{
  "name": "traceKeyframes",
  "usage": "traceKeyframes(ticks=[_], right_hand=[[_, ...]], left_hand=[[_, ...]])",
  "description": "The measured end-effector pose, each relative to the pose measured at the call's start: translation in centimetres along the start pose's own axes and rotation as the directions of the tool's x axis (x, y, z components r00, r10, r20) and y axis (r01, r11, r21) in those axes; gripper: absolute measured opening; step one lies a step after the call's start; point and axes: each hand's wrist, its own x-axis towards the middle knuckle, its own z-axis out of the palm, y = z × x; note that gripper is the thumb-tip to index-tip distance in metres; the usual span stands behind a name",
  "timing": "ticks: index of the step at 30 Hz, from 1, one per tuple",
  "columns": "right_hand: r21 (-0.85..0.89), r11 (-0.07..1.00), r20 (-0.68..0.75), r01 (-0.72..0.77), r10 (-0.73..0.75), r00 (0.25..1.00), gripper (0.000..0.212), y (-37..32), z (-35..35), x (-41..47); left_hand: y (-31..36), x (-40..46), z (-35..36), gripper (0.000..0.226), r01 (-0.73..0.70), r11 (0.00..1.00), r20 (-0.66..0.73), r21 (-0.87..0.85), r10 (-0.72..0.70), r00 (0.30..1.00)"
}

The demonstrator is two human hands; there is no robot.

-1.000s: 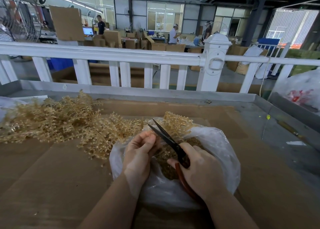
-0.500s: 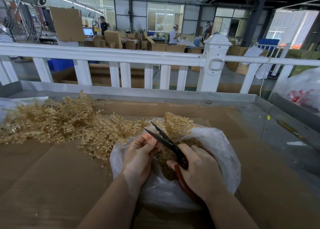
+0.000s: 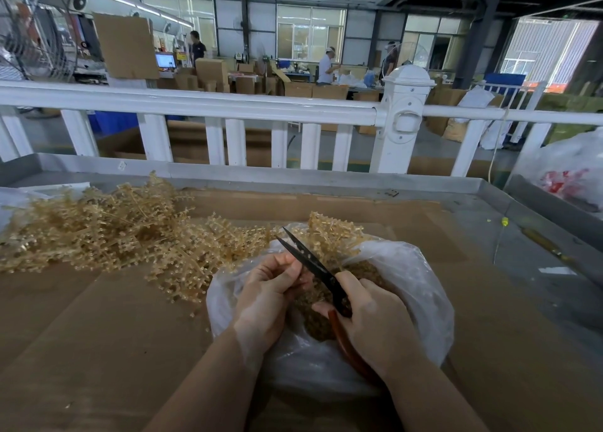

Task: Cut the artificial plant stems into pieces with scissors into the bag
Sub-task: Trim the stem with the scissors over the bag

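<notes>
A clear plastic bag lies open on the cardboard-covered table, with brown cut pieces inside. My right hand grips black scissors by their red-brown handles, the blades slightly apart and pointing up-left over the bag. My left hand has its fingers curled at the blades, pinching a small stem piece that is mostly hidden. A golden stem cluster sticks up at the bag's far rim. A pile of golden artificial plant stems spreads across the table to the left.
A white railing runs along the table's far edge. Another white bag with red print sits at the right. A raised metal rim borders the table. A thin tool lies at the right. People work among boxes far behind.
The scissor blades have closed from wide apart to nearly together beside my left fingers. Both hands stay over the bag.
</notes>
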Motion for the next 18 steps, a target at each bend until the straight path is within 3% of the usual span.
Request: traceKeyframes(ticks=[9,18], right_hand=[[-0.016,1.000,-0.046,0.018,-0.019,0.999,0.030,-0.04,-0.03,0.12],[-0.040,0.999,-0.035,0.013,-0.014,0.999,0.032,-0.06,0.01,0.11]], left_hand=[[-0.29,0.11,-0.11,0.008,0.005,1.000,-0.026,0.014,-0.005,1.000],[-0.44,0.01,-0.08,0.022,-0.014,0.994,-0.069,0.109,0.021,0.997]])
